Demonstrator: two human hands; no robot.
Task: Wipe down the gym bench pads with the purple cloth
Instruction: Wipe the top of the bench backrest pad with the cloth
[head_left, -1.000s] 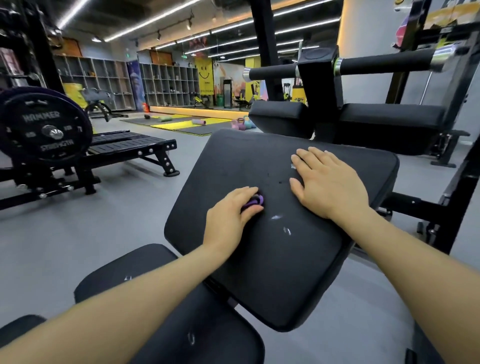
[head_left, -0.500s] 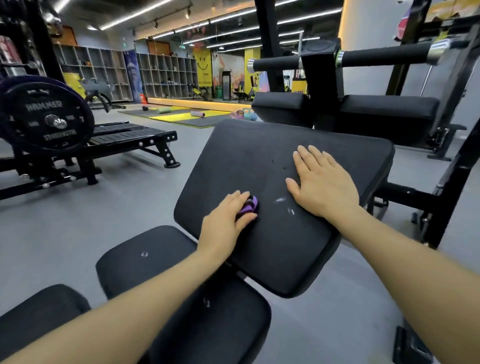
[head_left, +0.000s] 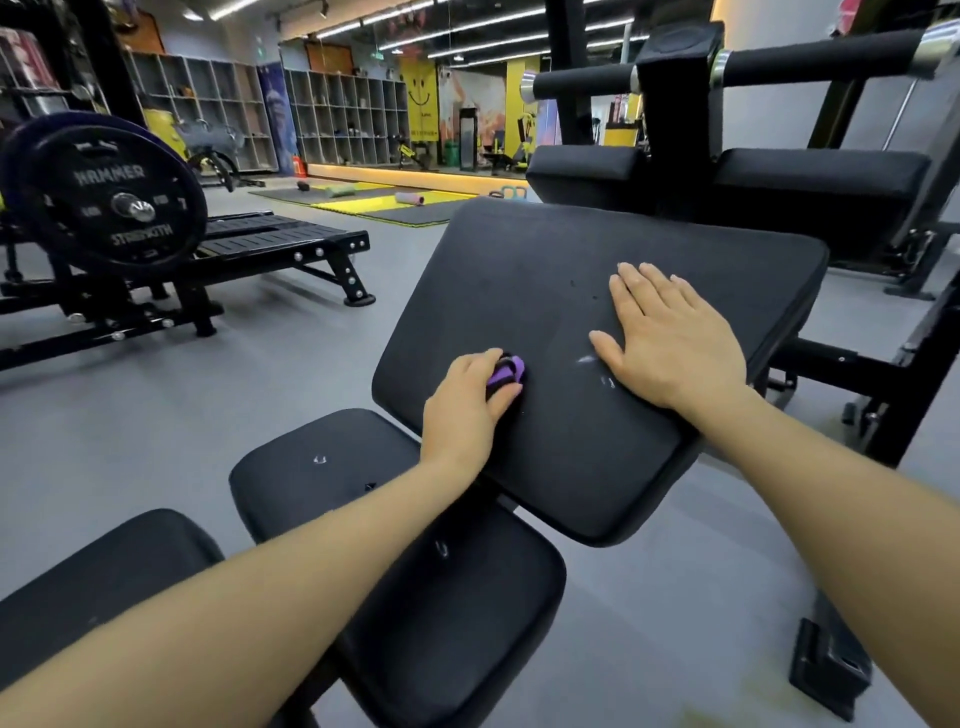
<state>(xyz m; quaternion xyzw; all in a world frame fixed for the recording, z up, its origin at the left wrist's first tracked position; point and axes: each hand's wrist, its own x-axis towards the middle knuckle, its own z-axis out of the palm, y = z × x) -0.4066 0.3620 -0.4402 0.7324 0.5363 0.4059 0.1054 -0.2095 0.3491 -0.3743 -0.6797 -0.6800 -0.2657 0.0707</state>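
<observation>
A large black bench pad (head_left: 524, 280) tilts up in front of me. My left hand (head_left: 467, 410) grips a bunched purple cloth (head_left: 506, 370) and presses it against the pad's lower left part; only a small bit of cloth shows between the fingers. Flat on the pad to the right lies my right hand (head_left: 670, 343), fingers straight and together. Small white scuffs (head_left: 592, 364) mark the pad between the two hands. Two lower black seat pads sit near me, one (head_left: 415, 571) under my left forearm, another (head_left: 93, 582) at bottom left.
A plate-loaded machine with a black weight plate (head_left: 114, 202) and a flat black platform (head_left: 275, 239) stands at left. Padded rollers and black frame (head_left: 675, 104) rise behind the pad. A black foot (head_left: 831, 670) rests on the grey floor at right. Mats and shelves lie far back.
My left hand has slid the cloth down and toward the pad's lower left edge. My right hand stays flat on the pad. The view has drawn back, showing more of the seat pads.
</observation>
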